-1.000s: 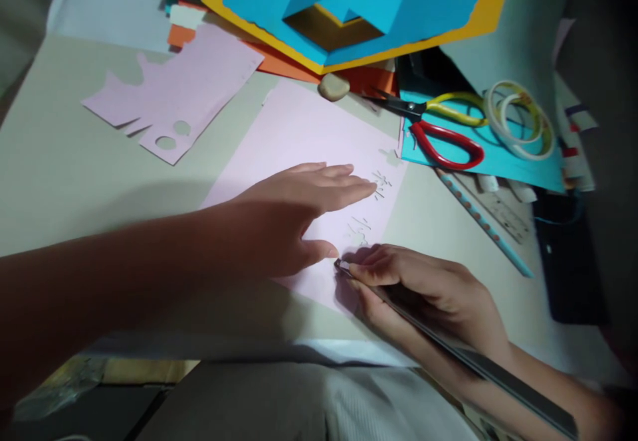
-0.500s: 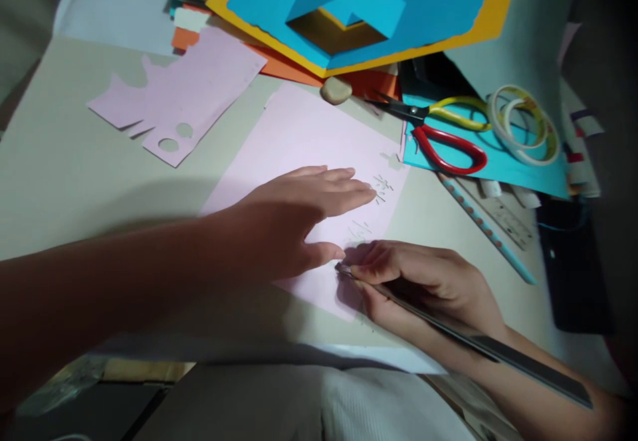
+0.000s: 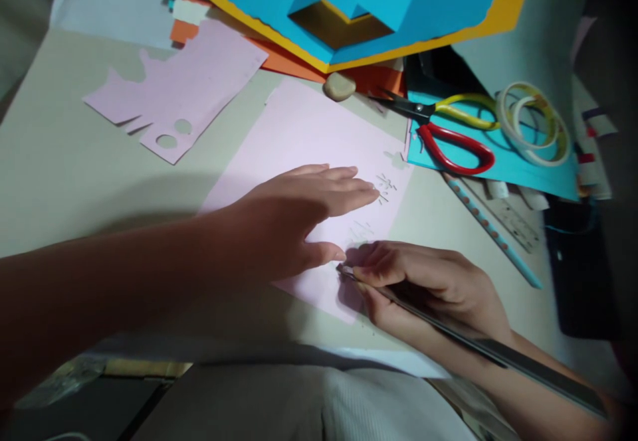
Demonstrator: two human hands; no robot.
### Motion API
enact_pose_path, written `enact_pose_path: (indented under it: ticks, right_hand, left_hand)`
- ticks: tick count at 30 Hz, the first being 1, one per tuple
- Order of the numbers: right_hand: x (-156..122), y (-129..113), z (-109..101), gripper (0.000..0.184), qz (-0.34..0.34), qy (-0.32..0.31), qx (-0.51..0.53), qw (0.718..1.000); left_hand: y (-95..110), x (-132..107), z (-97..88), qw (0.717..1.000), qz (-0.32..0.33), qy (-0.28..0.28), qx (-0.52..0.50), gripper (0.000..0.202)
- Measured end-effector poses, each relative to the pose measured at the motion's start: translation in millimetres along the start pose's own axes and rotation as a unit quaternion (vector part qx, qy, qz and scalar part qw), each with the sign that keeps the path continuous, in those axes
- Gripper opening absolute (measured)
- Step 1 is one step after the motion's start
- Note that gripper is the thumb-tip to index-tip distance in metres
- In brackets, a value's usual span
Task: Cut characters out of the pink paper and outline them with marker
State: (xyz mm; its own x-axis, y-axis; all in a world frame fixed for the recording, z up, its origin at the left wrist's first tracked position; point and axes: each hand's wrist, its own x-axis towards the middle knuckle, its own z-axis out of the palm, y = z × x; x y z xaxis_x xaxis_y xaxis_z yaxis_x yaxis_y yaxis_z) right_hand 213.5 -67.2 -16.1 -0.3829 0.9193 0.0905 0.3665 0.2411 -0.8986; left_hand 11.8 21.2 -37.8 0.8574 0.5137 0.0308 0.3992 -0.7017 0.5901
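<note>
L hand (image 3: pixel 294 218) lies flat on pink card sheet (image 3: pixel 304 129), fingers spread wide, gripping nothing, just pinning the sheet; fingertips end just short of a cluster of small slits (image 3: pixel 385 187) nr the sheet's right edge. R hand (image 3: pixel 423 281) is on the near right, fingers curled shut round a slim craft knife (image 3: pixel 443 321), body angled low, tip on the sheet just by the L thumb. Sheet sits mid tabletop (image 3: pixel 74 142), w/ a pink cut-out piece (image 3: pixel 184 89) to its far left. Far side: blue-on-yellow pop-up card (image 3: pixel 359 2), pebble (image 3: pixel 339 86) at sheet's far edge. Far right: red & yellow scissors (image 3: pixel 456 137) on blue card (image 3: pixel 473 175), tape rolls (image 3: pixel 558 132). Blue pencil (image 3: pixel 491 228) & ruler (image 3: pixel 508 218) lie right of the sheet. Tips for good cuts: keep L palm pressing close to the line so card can't creep, keep L thumb & fingers clear of the blade path, hold knife low as now, use short light strokes & turn the sheet for tight corners rather than twisting the wrist.
</note>
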Motion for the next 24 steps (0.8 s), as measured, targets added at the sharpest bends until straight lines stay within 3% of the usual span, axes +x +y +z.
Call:
enact_pose_path:
  ticks: [24]
  right_hand:
    - [-2.8,2.3,0.0,0.019,0.01,0.007,0.025,1.0]
  left_hand:
    - [1.2,0.3,-2.2,1.0,-0.023,-0.019,0.0,0.071]
